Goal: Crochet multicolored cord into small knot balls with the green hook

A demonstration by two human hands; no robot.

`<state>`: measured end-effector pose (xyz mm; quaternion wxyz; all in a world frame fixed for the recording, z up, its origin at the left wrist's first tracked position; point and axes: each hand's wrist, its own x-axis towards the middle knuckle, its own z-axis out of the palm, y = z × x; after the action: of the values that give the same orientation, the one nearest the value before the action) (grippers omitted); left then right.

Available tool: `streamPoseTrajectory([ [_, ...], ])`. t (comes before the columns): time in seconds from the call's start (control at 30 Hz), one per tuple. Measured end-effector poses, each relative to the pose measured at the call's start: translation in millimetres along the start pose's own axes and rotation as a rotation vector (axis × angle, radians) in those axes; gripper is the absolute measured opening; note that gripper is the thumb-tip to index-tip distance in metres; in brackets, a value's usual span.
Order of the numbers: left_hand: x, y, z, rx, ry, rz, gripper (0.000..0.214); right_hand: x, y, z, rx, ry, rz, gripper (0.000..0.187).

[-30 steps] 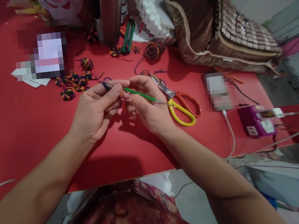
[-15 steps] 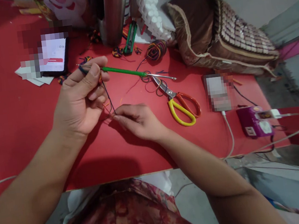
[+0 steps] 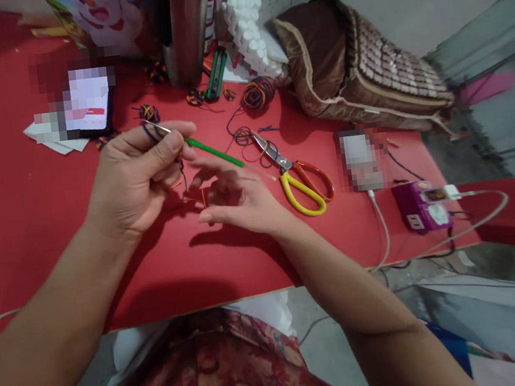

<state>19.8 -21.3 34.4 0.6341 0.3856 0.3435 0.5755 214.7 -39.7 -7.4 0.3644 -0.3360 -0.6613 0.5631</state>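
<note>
My left hand (image 3: 137, 175) is closed, pinching a green-handled crochet hook (image 3: 213, 152) between thumb and forefinger, with dark and orange yarn looped round its metal tip. The hook points right, over the red table (image 3: 27, 213). My right hand (image 3: 234, 195) hovers just below the hook with its fingers loosely spread, and thin yarn strands (image 3: 192, 191) run between the two hands. I cannot tell whether its fingertips pinch a strand.
Yellow-and-orange scissors (image 3: 300, 185) lie right of my hands. Small multicoloured yarn pieces (image 3: 150, 113) and a yarn skein (image 3: 256, 92) lie further back by a metal flask (image 3: 183, 31). A phone (image 3: 87, 104), a brown cushion (image 3: 355, 70) and a purple power strip (image 3: 420, 211) with cables are also there.
My left hand took the hook alone and lifted it, then lowered it a little. My right hand let go of the hook, pulled yarn downward, and now its fingers are spread.
</note>
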Motion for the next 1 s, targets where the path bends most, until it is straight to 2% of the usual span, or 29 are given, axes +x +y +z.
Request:
streamPoseTrajectory([
  [0.03, -1, -2, 0.8, -0.006, -0.044, -0.016, 0.012, -1, -2, 0, 0.058, 0.083, -0.036, 0.074],
  [0.1, -4, -5, 4.5, -0.006, -0.079, -0.085, 0.028, -4, -9, 0, 0.041, 0.189, -0.094, 0.072],
  [0.23, -9, -7, 12.0, -0.007, -0.117, -0.114, 0.032, -9, -35, 2, -0.17, 0.442, -0.306, 0.026],
  [0.3, -11, -5, 13.4, -0.01, -0.128, -0.091, 0.029, -9, -49, 2, -0.312, 0.419, -0.378, 0.017],
  [0.37, -12, -1, 13.7, -0.038, -0.115, -0.06, 0.029, -8, -59, 1, -0.396, 0.376, -0.378, 0.017],
  [0.43, -13, 2, 13.9, -0.08, -0.088, -0.037, 0.03, -5, -62, 0, -0.411, 0.353, -0.375, 0.019],
  [0.53, -14, 4, 14.3, -0.117, -0.035, -0.034, 0.032, 3, -54, 1, -0.34, 0.358, -0.467, 0.022],
  [0.6, -13, 4, 14.2, -0.119, -0.009, -0.056, 0.033, 11, -42, 5, -0.177, 0.418, -0.42, 0.019],
  [0.67, -11, 4, 13.7, -0.122, 0.015, -0.089, 0.035, 18, -31, 8, 0.068, 0.452, -0.307, 0.024],
  [0.8, -10, 5, 12.1, -0.107, 0.05, -0.112, 0.038, 27, -19, 10, 0.457, 0.46, -0.112, 0.034],
  [0.9, -10, 6, 9.4, -0.037, -0.002, -0.112, 0.039, 27, -14, 5, 0.553, 0.41, -0.05, 0.039],
  [1.0, -12, 7, 5.8, 0.032, -0.061, -0.158, 0.04, 25, -11, -4, 0.525, 0.367, -0.001, 0.047],
])
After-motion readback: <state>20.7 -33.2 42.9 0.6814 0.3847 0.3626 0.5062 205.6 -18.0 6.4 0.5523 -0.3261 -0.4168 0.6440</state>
